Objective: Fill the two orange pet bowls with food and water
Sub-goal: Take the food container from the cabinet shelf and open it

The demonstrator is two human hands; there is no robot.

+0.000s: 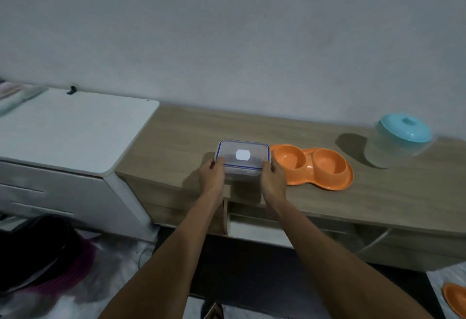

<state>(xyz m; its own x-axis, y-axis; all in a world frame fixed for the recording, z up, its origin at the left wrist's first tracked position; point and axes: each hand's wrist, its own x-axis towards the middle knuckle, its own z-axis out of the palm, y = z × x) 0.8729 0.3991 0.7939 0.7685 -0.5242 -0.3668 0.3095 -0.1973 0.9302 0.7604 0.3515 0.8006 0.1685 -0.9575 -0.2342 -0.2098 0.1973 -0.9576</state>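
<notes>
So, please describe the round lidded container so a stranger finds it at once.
Follow the wooden cabinet top along the wall toward the right, beyond the orange double pet bowl. There stands a round translucent container. Its domed turquoise lid with a knob sets it apart.

Counter (pixel 378 192) is carrying one clear lidded container (pixel 243 157), one orange double pet bowl (pixel 312 167) showing two basins, one turquoise-lidded tub (pixel 401 139); one orange piece (pixel 455 298) lying below.

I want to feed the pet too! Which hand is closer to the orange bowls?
Right. The right hand grips the clear box at the end beside the orange bowls; the left hand grips its far end.
</notes>
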